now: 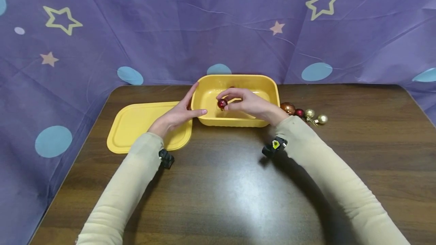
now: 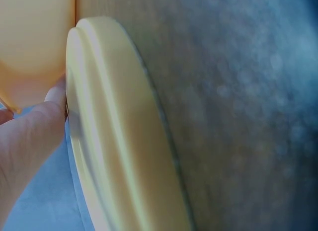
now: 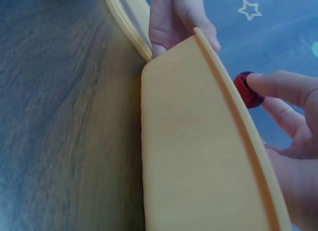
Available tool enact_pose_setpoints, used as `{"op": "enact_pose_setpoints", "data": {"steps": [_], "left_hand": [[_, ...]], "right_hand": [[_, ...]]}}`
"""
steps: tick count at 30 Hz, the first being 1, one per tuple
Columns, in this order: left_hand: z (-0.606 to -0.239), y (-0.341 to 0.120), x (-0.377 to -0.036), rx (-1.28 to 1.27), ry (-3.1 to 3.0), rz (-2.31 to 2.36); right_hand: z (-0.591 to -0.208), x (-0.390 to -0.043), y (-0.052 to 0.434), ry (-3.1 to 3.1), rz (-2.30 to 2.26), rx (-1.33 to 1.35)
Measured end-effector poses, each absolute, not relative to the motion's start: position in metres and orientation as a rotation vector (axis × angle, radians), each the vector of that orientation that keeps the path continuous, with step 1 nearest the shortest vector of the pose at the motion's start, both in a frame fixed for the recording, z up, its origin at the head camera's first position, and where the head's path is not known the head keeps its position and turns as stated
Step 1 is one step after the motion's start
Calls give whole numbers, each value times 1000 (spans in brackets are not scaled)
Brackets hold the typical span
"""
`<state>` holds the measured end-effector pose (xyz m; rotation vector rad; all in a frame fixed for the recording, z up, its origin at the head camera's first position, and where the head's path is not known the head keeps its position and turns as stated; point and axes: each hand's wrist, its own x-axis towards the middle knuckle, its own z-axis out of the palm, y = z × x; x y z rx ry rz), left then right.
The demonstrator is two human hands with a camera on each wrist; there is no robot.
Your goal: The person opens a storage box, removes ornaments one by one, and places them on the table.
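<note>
A deep yellow plastic container (image 1: 235, 122) stands at the back of the table. At its left end my left hand (image 1: 177, 115) holds the wall, thumb over the rim and fingers along the outside. A small shiny red Christmas bauble (image 1: 222, 103) is pinched between the thumb and fingertips of my right hand (image 1: 246, 103), over the container's inside. The right wrist view shows this red bauble (image 3: 247, 89) just above the rim. Behind the right hand a bit of dark red shows, mostly hidden.
Left of the container lies its flat yellow lid (image 1: 136, 126), close beside it. On the right are a copper bauble (image 1: 287, 108), another red bauble (image 1: 299, 112) and gold baubles (image 1: 322, 119). A purple cloth (image 1: 170, 48) with stars hangs behind the wooden table (image 1: 211, 184).
</note>
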<state>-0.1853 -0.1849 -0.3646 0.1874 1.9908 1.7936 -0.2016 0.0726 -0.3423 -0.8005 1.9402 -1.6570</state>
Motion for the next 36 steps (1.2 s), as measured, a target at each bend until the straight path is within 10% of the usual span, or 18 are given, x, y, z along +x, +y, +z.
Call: {"op": "enact_pose_setpoints", "data": {"steps": [36], "left_hand": [[-365, -184, -185, 180, 1966, 1817]], "right_hand": [[-329, -173, 175, 2216, -1682, -644]]}}
